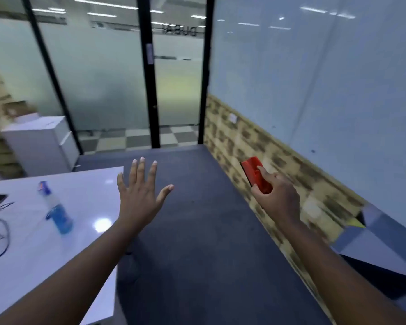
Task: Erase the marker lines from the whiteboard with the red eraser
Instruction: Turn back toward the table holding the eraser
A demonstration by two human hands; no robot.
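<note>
Red plastic eraser (256, 175) sits in my right hand (277, 195), fingers curled round its lower end w/ thumb on top, held up in the air near the pale whiteboard (338, 85) on the right wall, not touching it. Left hand (138, 195) hangs free, fingers straight and spread, holding nothing. On the glossy white table (33, 254) at left: a blurred blue spray bottle (56, 209); label unreadable. Mirrored lettering on the frosted glass door (178, 66) is too smeared to make out for sure.
</note>
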